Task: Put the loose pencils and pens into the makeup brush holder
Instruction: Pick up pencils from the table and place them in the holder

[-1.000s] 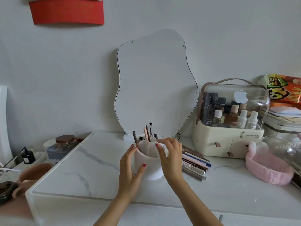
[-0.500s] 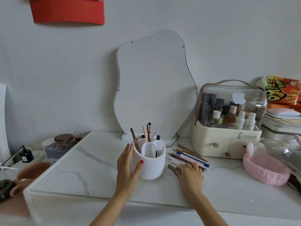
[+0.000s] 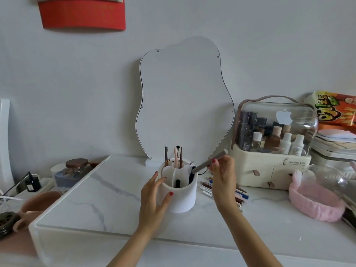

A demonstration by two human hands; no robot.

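A white round makeup brush holder (image 3: 183, 197) with inner compartments stands in the middle of the marble table (image 3: 107, 199). Several brushes and pens stick up from its back compartments. My left hand (image 3: 154, 199) cups the holder's left side. My right hand (image 3: 223, 178) holds a grey pen (image 3: 209, 161) tilted, its lower tip at the holder's right rim. A pile of loose pencils and pens (image 3: 238, 193) lies on the table just right of the holder, partly hidden behind my right hand.
A wavy mirror (image 3: 185, 101) leans on the wall behind the holder. A cosmetics case (image 3: 271, 151) stands at the right, with a pink headband (image 3: 314, 201) in front of it. A brown-lidded jar (image 3: 77, 166), a charger and a pink cup (image 3: 38, 205) sit at the left.
My right hand has lifted from the pile of pens on the table, holding a grey pen, and brought its tip to the holder's right rim. My left hand stays on the holder.
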